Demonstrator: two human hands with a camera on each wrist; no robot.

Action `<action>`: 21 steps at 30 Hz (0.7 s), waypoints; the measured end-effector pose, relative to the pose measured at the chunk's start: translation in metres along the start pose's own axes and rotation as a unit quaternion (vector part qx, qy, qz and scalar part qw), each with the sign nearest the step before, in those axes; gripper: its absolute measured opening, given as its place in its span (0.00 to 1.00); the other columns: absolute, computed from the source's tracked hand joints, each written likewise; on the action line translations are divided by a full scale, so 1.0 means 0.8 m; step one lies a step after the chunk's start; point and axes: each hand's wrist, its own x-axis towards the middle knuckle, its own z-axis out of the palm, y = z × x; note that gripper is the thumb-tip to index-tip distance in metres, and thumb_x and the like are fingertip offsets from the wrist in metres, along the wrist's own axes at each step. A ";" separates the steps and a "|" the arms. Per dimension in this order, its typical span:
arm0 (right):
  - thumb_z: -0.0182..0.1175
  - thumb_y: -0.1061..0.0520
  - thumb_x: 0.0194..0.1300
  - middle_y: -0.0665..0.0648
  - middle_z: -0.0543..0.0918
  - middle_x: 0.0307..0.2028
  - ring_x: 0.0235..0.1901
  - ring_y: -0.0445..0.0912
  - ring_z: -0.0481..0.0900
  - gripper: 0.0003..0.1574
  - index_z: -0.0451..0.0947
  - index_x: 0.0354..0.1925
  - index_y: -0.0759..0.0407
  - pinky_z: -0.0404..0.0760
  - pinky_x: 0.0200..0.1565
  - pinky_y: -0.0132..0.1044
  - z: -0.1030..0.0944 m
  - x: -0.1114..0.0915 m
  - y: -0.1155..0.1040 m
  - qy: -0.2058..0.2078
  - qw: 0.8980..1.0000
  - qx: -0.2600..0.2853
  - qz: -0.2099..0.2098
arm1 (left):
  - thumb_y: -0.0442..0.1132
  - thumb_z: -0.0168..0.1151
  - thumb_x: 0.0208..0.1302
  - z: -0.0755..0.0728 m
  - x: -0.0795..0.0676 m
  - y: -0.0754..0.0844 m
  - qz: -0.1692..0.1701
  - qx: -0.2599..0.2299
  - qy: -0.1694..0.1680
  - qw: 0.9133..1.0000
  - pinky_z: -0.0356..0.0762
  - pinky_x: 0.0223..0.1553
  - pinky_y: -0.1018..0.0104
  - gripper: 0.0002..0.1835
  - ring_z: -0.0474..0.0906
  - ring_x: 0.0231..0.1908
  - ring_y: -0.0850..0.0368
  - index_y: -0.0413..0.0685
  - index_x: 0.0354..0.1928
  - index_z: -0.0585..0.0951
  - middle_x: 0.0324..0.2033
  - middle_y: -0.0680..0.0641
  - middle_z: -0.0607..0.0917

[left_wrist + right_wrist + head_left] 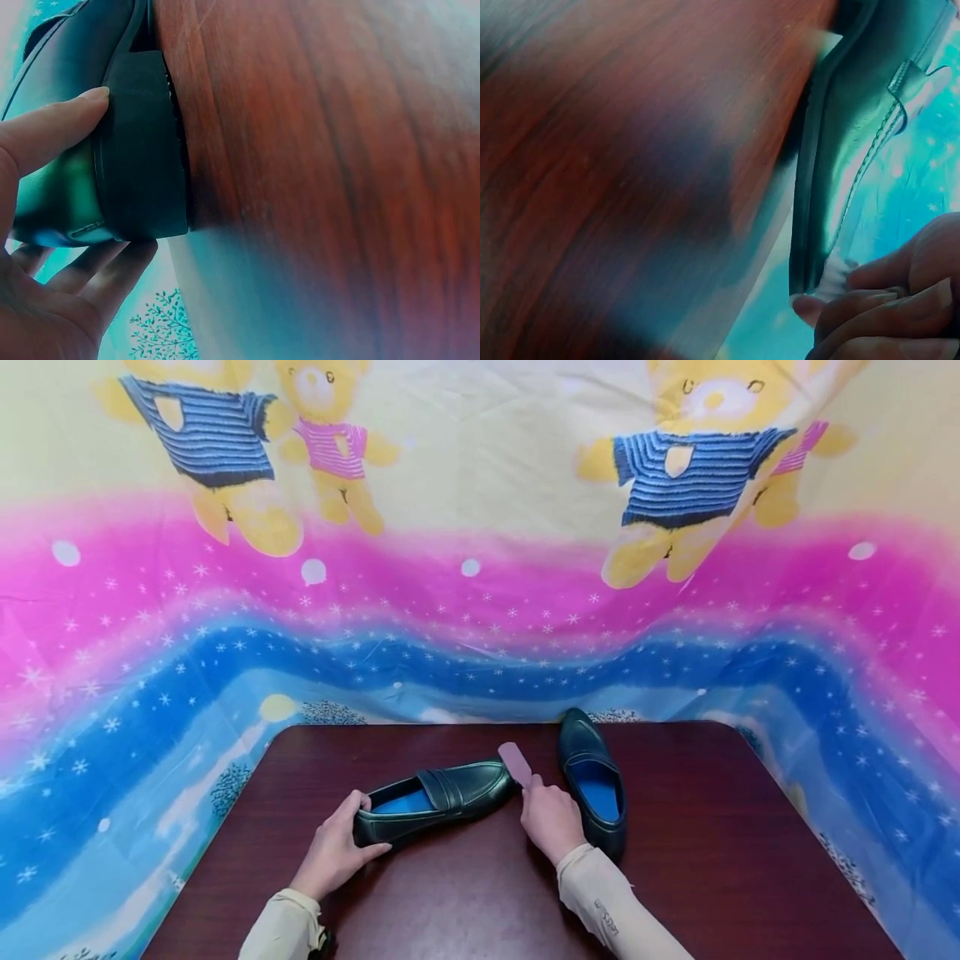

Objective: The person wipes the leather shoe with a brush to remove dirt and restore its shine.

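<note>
Now, left fingers (pixel 124 274) grip glossy loafer (pixel 476 787), right fingers (pixel 885 315) hold flat tool (pixel 515 764), perhaps plastic

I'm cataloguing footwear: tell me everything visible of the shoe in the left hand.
The shoe is a dark, shiny, leather-looking loafer with a cross strap, blue insole and thick heel. Upright on the table, its toe points right. The left hand grips its back; a pink tool is at the toe.

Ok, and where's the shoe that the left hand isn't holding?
In the head view, that shoe sits right of centre on the table, just right of the right hand, its toe at the far edge.
</note>
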 end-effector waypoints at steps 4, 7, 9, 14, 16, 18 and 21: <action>0.63 0.55 0.74 0.61 0.83 0.25 0.21 0.53 0.81 0.12 0.77 0.41 0.64 0.85 0.29 0.50 -0.001 -0.002 -0.001 0.011 1.000 0.004 -0.004 | 0.42 0.85 0.49 0.000 -0.001 0.001 -0.001 0.000 0.002 1.000 0.74 0.41 0.58 0.34 0.75 0.39 0.52 0.54 0.48 0.67 0.46 0.49 0.78; 0.61 0.53 0.75 0.57 0.79 0.21 0.20 0.50 0.78 0.11 0.76 0.39 0.60 0.80 0.26 0.47 -0.003 -0.005 -0.008 0.001 0.999 0.035 -0.036 | 0.42 0.85 0.49 0.001 -0.002 0.001 -0.002 -0.003 0.002 1.000 0.74 0.41 0.58 0.34 0.75 0.39 0.52 0.54 0.48 0.67 0.46 0.49 0.79; 0.60 0.53 0.76 0.52 0.75 0.19 0.19 0.47 0.76 0.10 0.76 0.39 0.57 0.75 0.25 0.44 -0.004 -0.007 -0.014 -0.019 0.996 0.064 -0.066 | 0.42 0.85 0.49 0.001 -0.002 0.000 -0.001 -0.004 0.003 1.000 0.74 0.42 0.58 0.34 0.75 0.39 0.52 0.55 0.48 0.67 0.46 0.49 0.79; 0.58 0.52 0.78 0.46 0.71 0.19 0.20 0.42 0.71 0.08 0.80 0.42 0.53 0.71 0.29 0.38 -0.004 -0.012 -0.032 -0.080 0.985 0.113 -0.099 | 0.43 0.84 0.50 0.001 -0.001 0.000 -0.003 -0.007 -0.001 1.000 0.73 0.41 0.58 0.33 0.75 0.38 0.53 0.54 0.48 0.67 0.46 0.50 0.78; 0.58 0.51 0.78 0.46 0.72 0.19 0.20 0.41 0.70 0.09 0.81 0.43 0.53 0.71 0.30 0.37 -0.003 -0.012 -0.036 -0.091 0.984 0.120 -0.093 | 0.43 0.84 0.50 0.002 -0.001 0.000 -0.003 -0.008 -0.001 1.000 0.73 0.41 0.58 0.33 0.75 0.38 0.53 0.54 0.48 0.67 0.46 0.50 0.78; 0.58 0.51 0.78 0.46 0.72 0.19 0.20 0.41 0.70 0.09 0.82 0.43 0.53 0.72 0.30 0.37 -0.001 -0.012 -0.038 -0.091 0.984 0.120 -0.092 | 0.43 0.84 0.50 0.002 -0.002 0.000 -0.004 -0.008 0.000 1.000 0.73 0.41 0.58 0.33 0.75 0.38 0.53 0.54 0.48 0.67 0.46 0.50 0.78; 0.59 0.51 0.77 0.45 0.73 0.19 0.20 0.41 0.70 0.08 0.82 0.43 0.53 0.72 0.31 0.38 0.000 -0.013 -0.036 -0.091 0.985 0.117 -0.091 | 0.43 0.85 0.50 0.000 -0.002 -0.001 -0.004 -0.006 0.001 1.000 0.73 0.41 0.58 0.33 0.75 0.38 0.53 0.54 0.48 0.68 0.46 0.50 0.79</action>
